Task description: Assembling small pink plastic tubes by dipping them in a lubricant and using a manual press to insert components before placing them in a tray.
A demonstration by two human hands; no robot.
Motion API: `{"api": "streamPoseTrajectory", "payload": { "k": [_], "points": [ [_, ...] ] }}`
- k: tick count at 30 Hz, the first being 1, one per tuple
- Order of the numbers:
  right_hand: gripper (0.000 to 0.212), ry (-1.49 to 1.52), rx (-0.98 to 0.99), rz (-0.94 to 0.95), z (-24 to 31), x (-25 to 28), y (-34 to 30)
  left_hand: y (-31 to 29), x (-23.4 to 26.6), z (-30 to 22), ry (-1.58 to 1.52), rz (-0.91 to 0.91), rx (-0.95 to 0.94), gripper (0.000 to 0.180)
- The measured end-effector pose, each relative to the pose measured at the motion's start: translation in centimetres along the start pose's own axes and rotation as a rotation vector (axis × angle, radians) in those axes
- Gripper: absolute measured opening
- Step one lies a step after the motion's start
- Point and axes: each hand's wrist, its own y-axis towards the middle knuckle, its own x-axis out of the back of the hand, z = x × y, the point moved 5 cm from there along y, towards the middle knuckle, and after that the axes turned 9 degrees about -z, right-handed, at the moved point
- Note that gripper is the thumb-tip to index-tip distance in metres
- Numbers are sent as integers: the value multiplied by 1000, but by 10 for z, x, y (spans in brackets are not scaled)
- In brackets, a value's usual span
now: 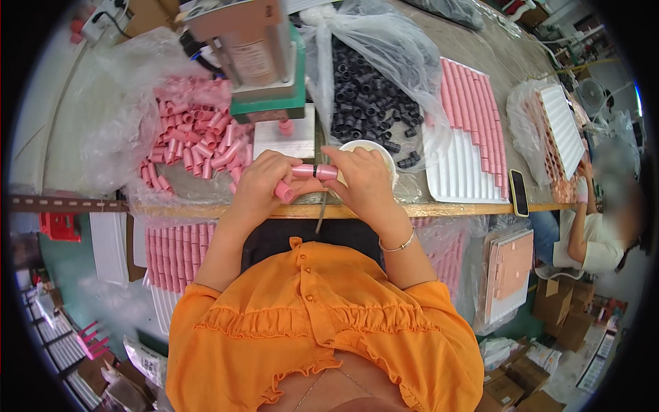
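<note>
Where the two hands meet just above the table edge [439, 209], one pink tube [325, 172] with a black ring [315, 171] around it lies between them. Long axis: left to right, roughly parallel to that edge, so that each hand has one end and neither is clearly nearer.

Left hand [266, 180]: fingers closed on the tube's left part; a second pink piece [283, 191] shows below these fingers, its open end angled toward the wearer; how firmly it is held cannot be told.

Right hand [364, 180]: thumb and fingers clamped on the right end, just right of the ring.

Behind the right hand: one white bowl [388, 155], partly covered. Beyond the left: a press [268, 82] in grey and green, with a metal plate [302, 143] below it; upright on the plate, one pink stub [285, 127].

Left of the plate: loose pink tubes [199, 144], heaped. Right: black fittings [367, 103] in clear plastic; farther right, a ribbed white tray [453, 168], partly filled with tubes in rows.
</note>
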Motion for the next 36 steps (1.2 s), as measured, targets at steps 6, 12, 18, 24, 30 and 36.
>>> {"api": "streamPoseTrajectory", "payload": {
  "k": [6, 12, 18, 24, 30, 36],
  "points": [
    [36, 475, -214, 173, -5, -40, -1, -20, 14, 25, -214, -19, 218, 36],
    [28, 331, -64, 211, 5, -48, 8, -25, 4, 47, -426, -102, 414, 33],
    [25, 191, -262, 65, -31, -99, 40, 9, -4, 118, -27, -233, 406, 30],
    [34, 108, -220, -32, -31, -133, 64, 15, 19, 116, -55, -373, 259, 22],
    [48, -12, -176, -116, -9, -87, 45, -35, 36, 83, -564, -158, 522, 28],
    [34, 930, -455, 328, 14, -62, 4, -48, 11, 33, -1023, 82, 485, 35]
  ]
}}
